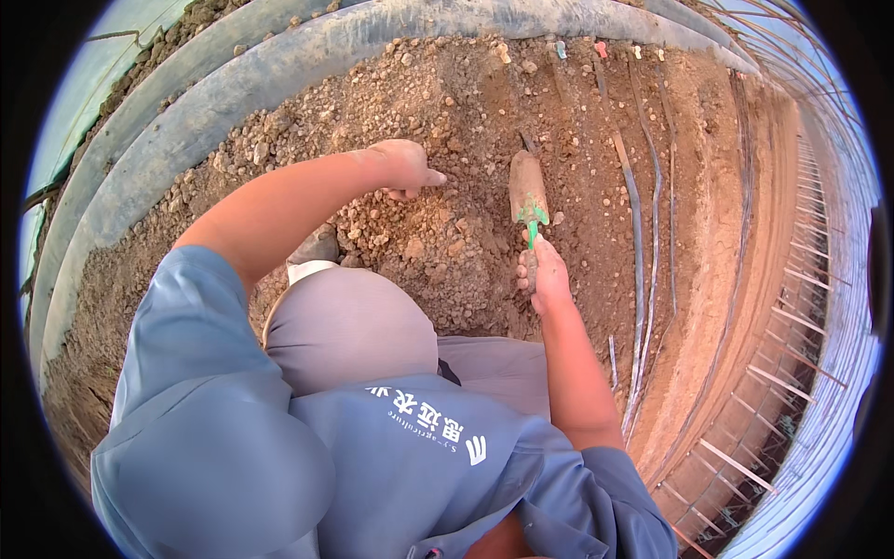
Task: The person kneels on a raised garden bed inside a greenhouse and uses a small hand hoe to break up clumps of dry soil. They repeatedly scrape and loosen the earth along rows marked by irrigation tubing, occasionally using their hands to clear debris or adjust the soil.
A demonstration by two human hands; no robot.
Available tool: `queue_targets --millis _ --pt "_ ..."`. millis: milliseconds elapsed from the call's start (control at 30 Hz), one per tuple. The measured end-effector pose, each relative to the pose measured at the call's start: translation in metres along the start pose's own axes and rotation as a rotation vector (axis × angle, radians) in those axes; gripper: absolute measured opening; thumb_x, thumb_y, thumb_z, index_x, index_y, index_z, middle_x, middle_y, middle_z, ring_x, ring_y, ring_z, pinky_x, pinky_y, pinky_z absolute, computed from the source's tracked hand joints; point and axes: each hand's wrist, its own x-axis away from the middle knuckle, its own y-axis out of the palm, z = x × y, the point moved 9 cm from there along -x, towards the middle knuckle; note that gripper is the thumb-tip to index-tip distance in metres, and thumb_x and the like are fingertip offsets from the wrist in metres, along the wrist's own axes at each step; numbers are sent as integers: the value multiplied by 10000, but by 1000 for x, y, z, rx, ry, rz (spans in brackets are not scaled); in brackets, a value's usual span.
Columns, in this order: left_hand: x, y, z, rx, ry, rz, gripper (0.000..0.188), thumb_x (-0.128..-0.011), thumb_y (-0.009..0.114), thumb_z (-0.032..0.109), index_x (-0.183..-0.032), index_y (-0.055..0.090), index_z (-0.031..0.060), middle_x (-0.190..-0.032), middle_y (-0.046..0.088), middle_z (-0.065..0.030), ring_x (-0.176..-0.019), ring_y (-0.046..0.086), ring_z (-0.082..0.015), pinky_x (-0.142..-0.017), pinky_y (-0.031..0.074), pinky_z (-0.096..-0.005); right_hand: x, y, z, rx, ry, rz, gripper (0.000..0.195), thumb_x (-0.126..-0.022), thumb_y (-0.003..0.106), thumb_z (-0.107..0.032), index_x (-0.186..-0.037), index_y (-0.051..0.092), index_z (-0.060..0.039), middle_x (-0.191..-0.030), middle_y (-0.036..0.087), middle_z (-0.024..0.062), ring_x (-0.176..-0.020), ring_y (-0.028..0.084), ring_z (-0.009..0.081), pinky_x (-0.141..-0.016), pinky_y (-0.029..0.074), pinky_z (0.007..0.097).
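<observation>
My right hand (548, 276) is wrapped around the handle of a garden trowel (529, 189). Soil coats most of its blade, and green paint shows at the neck. The blade points away from me over brown soil (482, 258); whether its tip touches the ground is unclear. To the left, my left hand (405, 168) hangs over a mound of crumbly, clod-filled soil (391, 223). One finger reaches out towards the trowel while the others curl under. The palm side is hidden, so I cannot see whether anything is inside it.
Several drip irrigation tapes (632, 189) run along the ground at right. Coloured valves, including a red one (601, 49), line the far edge beside a large grey hose (419, 24). Plastic greenhouse sheeting (838, 293) curves along the right. My bent knee (349, 325) is close to the mound.
</observation>
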Motion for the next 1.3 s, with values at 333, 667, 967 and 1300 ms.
queue_targets --millis 333,667,967,1300 --pt "13 16 -19 -55 -215 -168 805 -968 472 804 -870 842 96 -893 816 -15 -821 801 -158 -777 622 -363 -99 28 -8 124 -9 70 428 -1097 529 -466 -1375 608 -150 -787 527 -6 -576 490 91 -452 369 240" --pt "10 10 -19 -97 -289 -195 813 -946 483 825 -896 844 98 -867 810 -12 -804 794 -144 -788 621 -360 -190 102 -106 141 -180 -24 475 -1088 561 -472 -1325 634 -67 -751 514 -13 -554 480 84 -435 369 246" --pt "10 8 -22 -78 -284 -191 812 -940 496 825 -885 839 91 -840 809 -24 -780 796 -155 -764 625 -332 -182 50 -95 508 -289 -136 409 -1061 640 -405 -1278 708 -64 -741 587 8 -544 510 102 -498 422 276" --pt "10 9 -16 -89 -310 -231 823 -958 467 817 -930 839 84 -908 821 -21 -836 802 -150 -787 624 -342 -98 53 -126 1054 -889 123 424 -1037 644 -367 -1322 655 -53 -1078 742 215 -899 730 349 -813 568 421"
